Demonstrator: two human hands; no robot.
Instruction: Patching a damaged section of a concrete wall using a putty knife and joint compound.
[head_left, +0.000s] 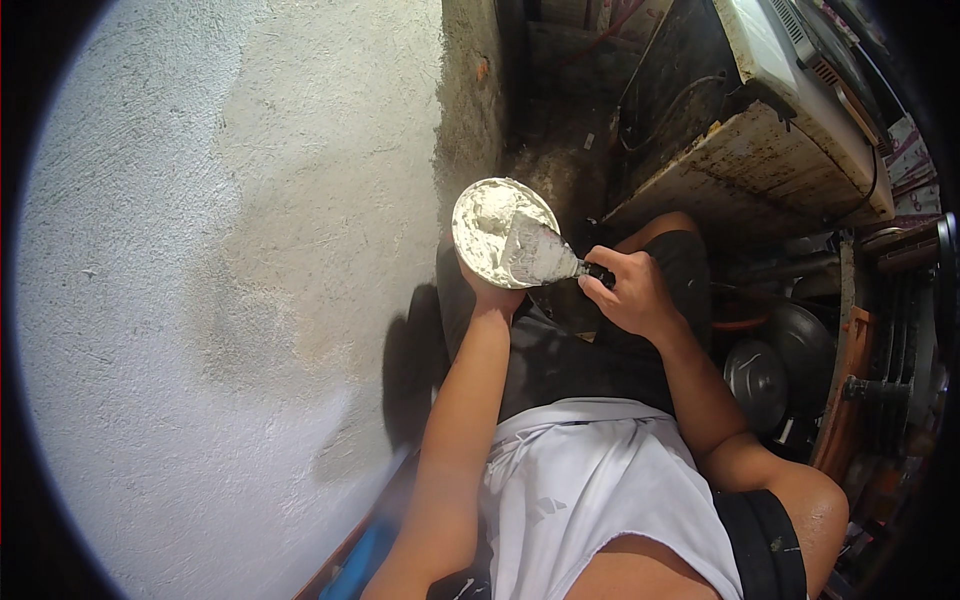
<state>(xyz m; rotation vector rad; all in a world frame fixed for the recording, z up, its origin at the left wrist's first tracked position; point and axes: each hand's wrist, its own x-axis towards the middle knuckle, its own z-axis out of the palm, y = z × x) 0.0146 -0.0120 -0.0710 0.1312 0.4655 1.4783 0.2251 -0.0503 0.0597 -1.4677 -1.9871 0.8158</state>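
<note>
My left hand [492, 296] holds up a round white bowl [480, 215] filled with white plaster paste, gripping it from below. My right hand [630, 290] grips the dark handle of a putty knife [540, 255]. Its wide metal blade is smeared with paste and lies across the bowl's right side, dipping into the paste. Both forearms rise from the lower edge over my white shirt and dark shorts.
A rough wall [220, 280] fills the left, white-coated at the edges with a bare grey-brown patch in the middle. A worn white appliance [770, 120] stands at the upper right. Dark round lids and pans [770, 370] lie at the right.
</note>
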